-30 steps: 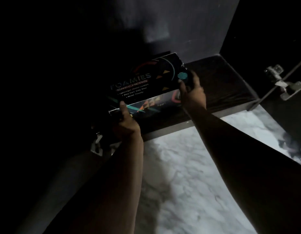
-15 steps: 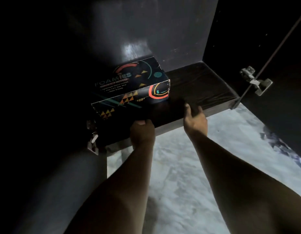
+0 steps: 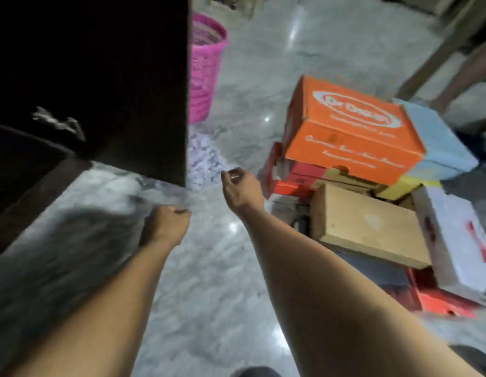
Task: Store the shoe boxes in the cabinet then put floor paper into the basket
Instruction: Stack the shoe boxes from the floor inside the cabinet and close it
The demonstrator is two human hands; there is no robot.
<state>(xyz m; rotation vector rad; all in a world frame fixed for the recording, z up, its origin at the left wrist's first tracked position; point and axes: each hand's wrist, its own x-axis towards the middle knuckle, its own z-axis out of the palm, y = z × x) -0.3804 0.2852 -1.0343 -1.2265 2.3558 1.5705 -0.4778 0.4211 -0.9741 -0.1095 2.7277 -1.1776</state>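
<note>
A heap of shoe boxes lies on the marble floor at right: an orange box on top, a light blue one beside it, a brown cardboard box in front, a white one and red ones underneath. The dark cabinet door stands open at left. A pink basket stands behind it, with crumpled paper on the floor in front. My left hand is a loose fist holding nothing. My right hand has curled fingers, empty, left of the boxes.
A hinge shows on the cabinet door's inner side. The cabinet's bottom edge runs along the lower left. Wooden furniture legs stand at the far right. My knees show at the bottom edge.
The black patterned box was set in the cabinet and both hands let go. My view has swung right from the cabinet interior to the box heap; both hands now hover over the floor.
</note>
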